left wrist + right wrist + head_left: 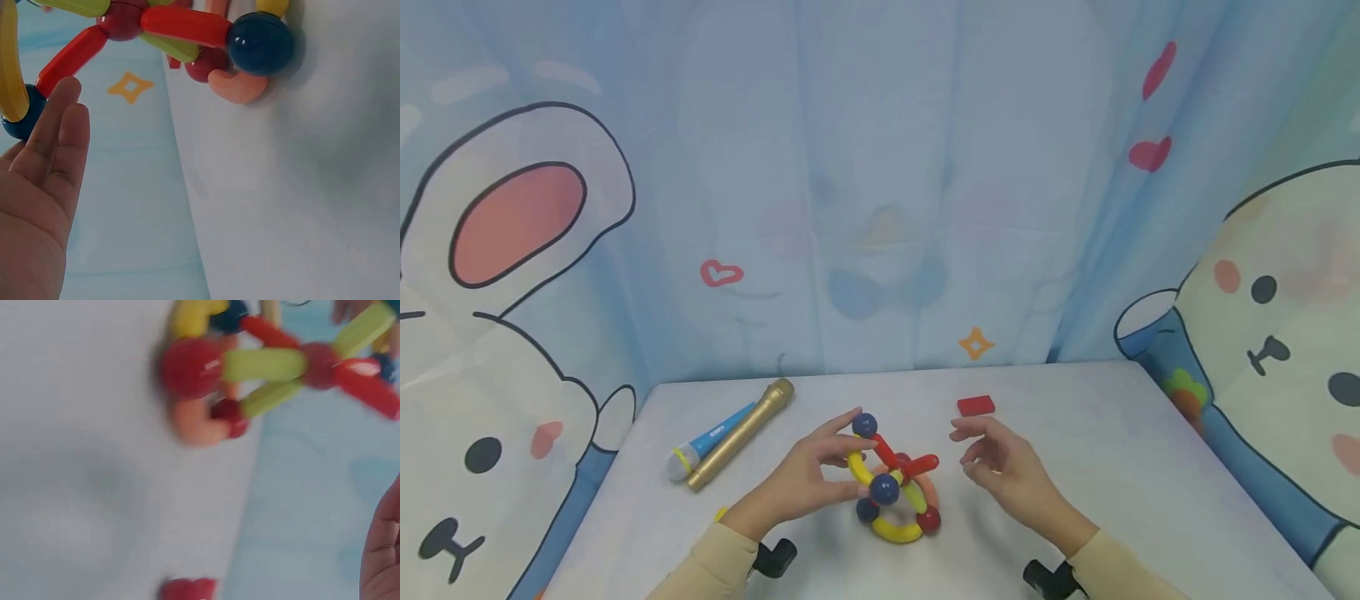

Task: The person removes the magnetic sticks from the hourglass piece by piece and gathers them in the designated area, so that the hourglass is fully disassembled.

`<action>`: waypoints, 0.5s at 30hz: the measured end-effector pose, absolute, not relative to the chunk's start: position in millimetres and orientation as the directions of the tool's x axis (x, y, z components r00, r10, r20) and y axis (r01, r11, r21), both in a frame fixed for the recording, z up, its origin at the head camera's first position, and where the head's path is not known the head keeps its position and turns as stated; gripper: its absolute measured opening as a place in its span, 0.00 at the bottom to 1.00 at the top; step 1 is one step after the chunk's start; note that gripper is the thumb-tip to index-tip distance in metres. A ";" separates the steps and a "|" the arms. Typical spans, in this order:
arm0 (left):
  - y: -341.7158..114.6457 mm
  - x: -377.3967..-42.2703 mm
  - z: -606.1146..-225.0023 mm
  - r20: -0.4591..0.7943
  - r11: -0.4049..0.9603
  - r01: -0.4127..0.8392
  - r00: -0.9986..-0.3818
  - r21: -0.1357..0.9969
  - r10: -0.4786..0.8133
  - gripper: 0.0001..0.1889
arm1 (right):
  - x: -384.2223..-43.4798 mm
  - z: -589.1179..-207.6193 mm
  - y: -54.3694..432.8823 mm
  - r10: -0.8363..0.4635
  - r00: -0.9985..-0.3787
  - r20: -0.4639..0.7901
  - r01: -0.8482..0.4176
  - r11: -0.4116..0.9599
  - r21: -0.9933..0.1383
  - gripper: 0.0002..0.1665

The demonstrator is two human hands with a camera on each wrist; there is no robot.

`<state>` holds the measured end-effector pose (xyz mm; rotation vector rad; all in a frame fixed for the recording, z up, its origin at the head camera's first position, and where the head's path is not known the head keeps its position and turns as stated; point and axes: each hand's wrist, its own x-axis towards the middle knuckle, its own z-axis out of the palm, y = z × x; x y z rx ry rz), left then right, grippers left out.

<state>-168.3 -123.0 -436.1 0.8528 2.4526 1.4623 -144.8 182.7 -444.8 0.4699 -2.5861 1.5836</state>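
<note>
A toy frame of magnetic rods and balls (897, 531) stands on the table between the hands. Its lower ring joins yellow and salmon curved rods (239, 86) with blue and red balls. Green and red straight rods rise to a central red ball (123, 20). My left hand (808, 471) holds the upper left side, thumb at a blue ball (884, 490) and fingers by the curved yellow rod and another blue ball (865, 425). To the right, my right hand (1011, 475) hovers apart from the frame, fingers loosely bent around nothing. One red rod (925, 466) sticks out toward it.
A red block (975, 406) lies behind the right hand. At the table's back left, a gold microphone (741, 435) rests alongside a blue one (711, 442). Part of a yellow piece (721, 513) shows behind the left wrist. A printed curtain (880, 183) hangs behind.
</note>
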 end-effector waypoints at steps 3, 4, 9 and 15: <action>-124.4 -168.3 -436.5 0.127 0.371 0.373 -0.830 0.850 0.542 0.28 | -133.6 -426.0 169.6 -0.298 -0.914 0.275 -0.380 0.391 -0.838 0.25; -124.1 -168.0 -436.5 0.120 0.374 0.366 -0.833 0.852 0.540 0.28 | -130.3 -421.7 162.6 -0.342 -0.897 0.280 -0.404 0.379 -0.833 0.23; -120.8 -166.9 -436.1 0.109 0.392 0.374 -0.826 0.841 0.554 0.30 | -122.6 -417.8 132.4 -0.494 -0.829 0.263 -0.474 0.371 -0.799 0.25; -120.9 -165.6 -433.6 0.078 0.422 0.366 -0.824 0.829 0.562 0.31 | -122.5 -418.1 120.8 -0.507 -0.826 0.246 -0.483 0.412 -0.773 0.25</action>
